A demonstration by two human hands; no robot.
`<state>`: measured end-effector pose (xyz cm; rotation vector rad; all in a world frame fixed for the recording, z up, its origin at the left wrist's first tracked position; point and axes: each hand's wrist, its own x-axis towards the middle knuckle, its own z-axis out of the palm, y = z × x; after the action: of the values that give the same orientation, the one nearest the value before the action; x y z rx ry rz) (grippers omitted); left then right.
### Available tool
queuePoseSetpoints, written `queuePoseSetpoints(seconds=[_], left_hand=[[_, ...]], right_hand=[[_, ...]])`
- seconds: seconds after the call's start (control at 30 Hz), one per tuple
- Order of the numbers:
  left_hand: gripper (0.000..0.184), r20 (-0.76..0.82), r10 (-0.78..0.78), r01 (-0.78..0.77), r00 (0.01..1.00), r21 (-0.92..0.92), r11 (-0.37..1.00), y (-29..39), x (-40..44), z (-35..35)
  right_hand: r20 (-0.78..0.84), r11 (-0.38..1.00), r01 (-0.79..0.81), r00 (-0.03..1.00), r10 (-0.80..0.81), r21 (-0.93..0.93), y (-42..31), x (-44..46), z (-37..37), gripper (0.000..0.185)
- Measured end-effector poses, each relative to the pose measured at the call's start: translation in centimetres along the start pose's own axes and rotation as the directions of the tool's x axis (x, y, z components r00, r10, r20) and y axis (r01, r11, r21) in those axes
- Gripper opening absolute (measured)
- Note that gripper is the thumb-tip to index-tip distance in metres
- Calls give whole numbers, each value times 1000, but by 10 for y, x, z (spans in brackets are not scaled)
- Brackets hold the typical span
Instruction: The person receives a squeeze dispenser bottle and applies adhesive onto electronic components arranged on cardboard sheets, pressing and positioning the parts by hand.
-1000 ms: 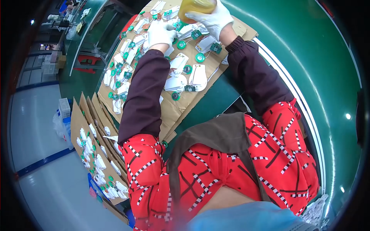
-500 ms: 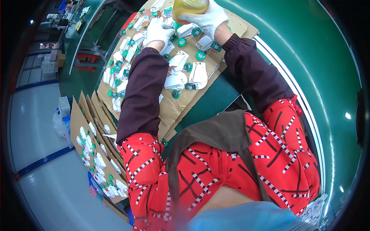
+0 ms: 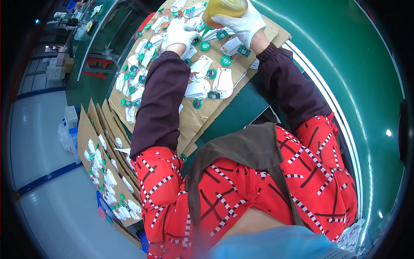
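Note:
In white gloves, both of my hands are over the far part of a cardboard sheet [image 3: 202, 123]. My right hand [image 3: 246, 26] is wrapped round a squeeze bottle [image 3: 226, 7] of yellowish liquid, tilted downward over the parts. Something green shows below it, perhaps its nozzle. My left hand [image 3: 179, 33] is closed low among the parts; what its fingers grip, if anything, is hidden. Around it lie several white plastic housings [image 3: 201, 68], wired to green circuit boards [image 3: 213, 95] and round green-rimmed speakers [image 3: 197, 103].
More cardboard sheets [image 3: 101, 129] stand at the lower left, bearing similar white parts [image 3: 110, 178]. A green surface [image 3: 345, 64] runs along the right beside a white rail [image 3: 327, 90]. A red stool [image 3: 95, 67] and a white basket [image 3: 71, 116] are at the left.
My right hand has shifted a little to the right and down with the bottle. The left hand has barely moved and stays closed among the parts.

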<state>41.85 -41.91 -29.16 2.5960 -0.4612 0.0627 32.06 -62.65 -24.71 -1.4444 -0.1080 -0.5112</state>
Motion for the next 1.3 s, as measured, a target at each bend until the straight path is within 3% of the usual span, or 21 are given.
queuePoseSetpoints(seconds=[0.07,0.1,0.17,0.27,0.37,0.47,0.57,0.7,0.97,1.07,1.13,1.17,1.2,1.23,1.27,1.3], left_hand=[[27,137,-150,171,979,-153,973,-1,1,-2],[27,137,-150,171,979,-153,973,-1,1,-2],[28,61,-73,75,995,-32,997,-1,1,0],[17,2,-17,17,1000,-54,998,-4,0,4],[18,3,22,-22,1000,-33,999,-5,1,3],[20,3,21,-21,1000,38,999,2,-4,-3],[21,3,-1,1,1000,30,1000,4,-4,-4],[26,116,-82,92,990,-84,992,2,-3,-8],[20,44,-28,25,999,61,998,8,-7,-8],[21,39,-5,0,999,144,990,14,-10,-11],[20,33,3,-8,999,130,991,8,-7,-6],[20,25,10,-13,1000,117,993,5,-6,-5],[20,19,10,-13,1000,121,993,6,-8,-6],[23,-65,186,-166,980,233,958,8,-12,-6],[26,-127,361,-296,924,360,885,10,-13,-6],[39,-23,27,-29,999,-75,997,9,-7,-3]], right_hand=[[5,1000,11,1000,-11,7,5,-1,-3,65],[55,998,-27,998,30,-54,10,-3,-6,56],[104,991,-61,992,74,-116,17,-5,-6,50],[94,996,-86,992,88,-23,20,-8,-6,52],[81,989,-145,986,143,23,14,-7,-6,54],[-17,996,-15,1000,16,90,5,-2,-5,68],[-85,998,-17,996,11,-61,-2,-3,-5,68],[-63,996,-15,998,10,-85,-17,-3,-2,66],[-30,996,0,1000,-2,-90,-21,-1,5,65],[-20,981,-7,1000,3,-191,-7,2,6,64],[124,965,186,979,-165,-185,23,5,4,55],[125,965,190,978,-169,-183,16,2,3,55],[103,984,50,994,-33,-171,0,-2,2,55],[86,984,-88,991,102,-153,-9,-3,3,56],[95,987,-77,991,91,-142,-1,-2,4,56],[43,993,-5,999,11,-118,11,-1,5,55]])
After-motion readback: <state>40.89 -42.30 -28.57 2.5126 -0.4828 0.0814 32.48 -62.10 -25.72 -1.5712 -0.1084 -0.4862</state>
